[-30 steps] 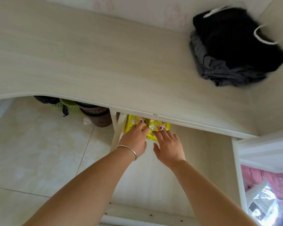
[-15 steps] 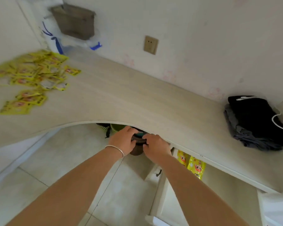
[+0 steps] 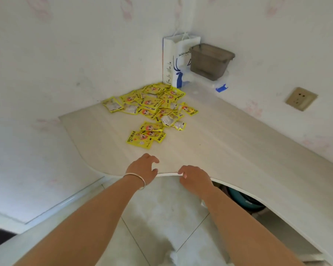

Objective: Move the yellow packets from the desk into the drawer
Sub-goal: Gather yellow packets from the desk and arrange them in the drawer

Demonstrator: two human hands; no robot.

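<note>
While yellow packets (image 3: 152,110) overlap unclearly, left hand (image 3: 142,167) loosely curled, empty, right hand (image 3: 195,176) likewise, drawer unseen.

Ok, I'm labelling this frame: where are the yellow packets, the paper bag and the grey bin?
yellow packets (image 3: 150,107): head view, middle of the pile.
paper bag (image 3: 171,62): head view, white front face.
grey bin (image 3: 210,64): head view, front wall.

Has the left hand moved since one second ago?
Yes. The left hand left the drawer and is now over the desk edge, nearer the packets.
</note>
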